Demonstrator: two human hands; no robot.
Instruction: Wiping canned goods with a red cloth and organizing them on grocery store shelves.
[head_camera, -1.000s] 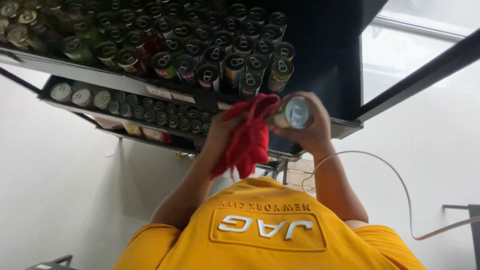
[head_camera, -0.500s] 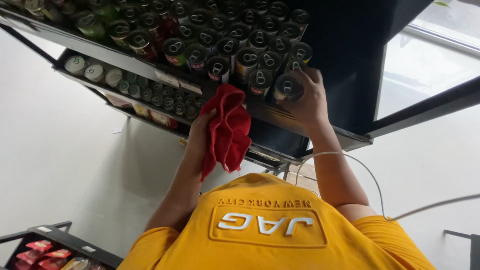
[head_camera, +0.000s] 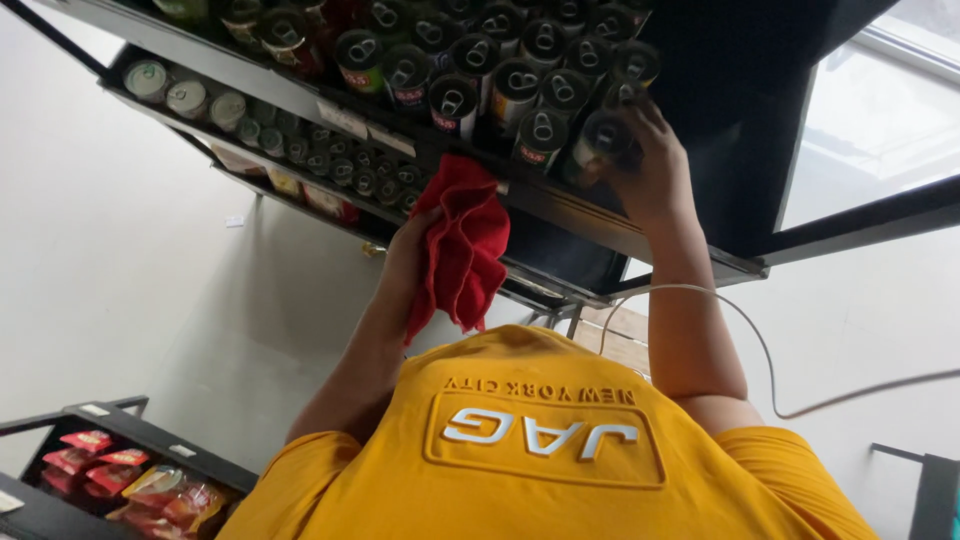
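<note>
Since a second ago the right hand (head_camera: 650, 165) has carried its can (head_camera: 605, 135) from mid-air in front of the chest up to the upper right of the frame, where it now sits at the front edge of the black shelf (head_camera: 560, 215), just beside the other dark cans (head_camera: 500, 75) standing in rows. Its fingers are wrapped around the can's side; how firmly they press is hard to judge, since the shelf is in shadow. The left hand (head_camera: 410, 245), at centre frame just under the shelf edge, is closed around a bunched red cloth (head_camera: 462, 240) that hangs down toward the yellow shirt (head_camera: 545, 440). Red snack packets (head_camera: 100, 465) lie on a rack at lower left.
</note>
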